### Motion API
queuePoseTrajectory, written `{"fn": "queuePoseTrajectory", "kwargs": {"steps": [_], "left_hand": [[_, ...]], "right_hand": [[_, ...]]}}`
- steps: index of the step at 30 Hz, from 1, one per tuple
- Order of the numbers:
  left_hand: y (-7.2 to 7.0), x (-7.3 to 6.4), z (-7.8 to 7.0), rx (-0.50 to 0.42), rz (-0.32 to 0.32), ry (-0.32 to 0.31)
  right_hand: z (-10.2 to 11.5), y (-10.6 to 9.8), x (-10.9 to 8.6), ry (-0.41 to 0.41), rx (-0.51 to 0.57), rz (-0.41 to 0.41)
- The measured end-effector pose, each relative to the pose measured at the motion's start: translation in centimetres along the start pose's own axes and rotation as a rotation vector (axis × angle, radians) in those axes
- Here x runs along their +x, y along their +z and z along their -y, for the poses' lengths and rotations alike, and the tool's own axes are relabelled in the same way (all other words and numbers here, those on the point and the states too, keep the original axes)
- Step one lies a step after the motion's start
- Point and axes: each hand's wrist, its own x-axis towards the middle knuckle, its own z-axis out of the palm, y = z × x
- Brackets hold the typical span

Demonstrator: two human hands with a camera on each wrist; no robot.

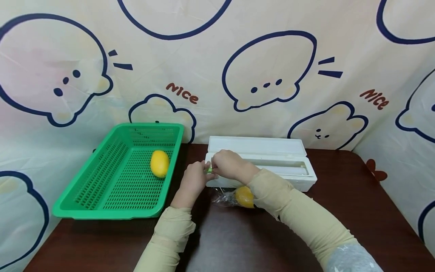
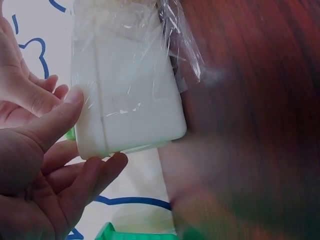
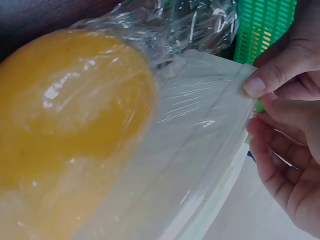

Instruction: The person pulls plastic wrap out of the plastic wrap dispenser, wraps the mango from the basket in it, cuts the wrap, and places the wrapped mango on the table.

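Observation:
A white cling film box [image 1: 297, 183] lies on the table with its lid raised at the back. My left hand [image 1: 193, 179] holds the box's left end, thumb on one face and fingers round the edge in the left wrist view. Beside it, my right hand [image 1: 229, 164] pinches at a small green slider [image 1: 209, 170] on that corner; its fingers partly hide the slider. Clear film stretches down the front of the box. Just in front sits a lemon [image 3: 75, 125] wrapped in cling film, with crumpled film [image 3: 195, 25] at one side. The right sleeve partly covers it in the head view.
Left of the box stands a green plastic basket [image 1: 86, 166] with one bare lemon [image 1: 159, 163] inside. The dark brown table [image 1: 234, 238] backs onto a printed cloth [image 1: 265, 124]. A long roll [image 1: 285, 170] lies within the box.

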Motion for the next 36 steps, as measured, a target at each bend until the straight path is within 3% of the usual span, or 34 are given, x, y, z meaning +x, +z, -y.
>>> {"fn": "queuePoseTrajectory", "kwargs": {"steps": [7, 17, 25, 36], "left_hand": [[-0.3, 0.2, -0.2, -0.01, 0.032, -0.062], [-0.4, 0.4, -0.2, 0.057, 0.042, -0.011], [-0.3, 0.6, -0.5, 0.054, 0.043, -0.003], [-0.4, 0.6, -0.1, 0.034, 0.064, -0.07]], "right_hand": [[0.0, -0.1, -0.3, 0.008, -0.012, 0.003], [-0.4, 0.1, -0.9, 0.003, -0.031, -0.017], [-0.6, 0.1, -1.3, 0.043, -0.068, -0.015], [-2.1, -0.5, -3.6, 0.062, -0.065, -0.008]]}}
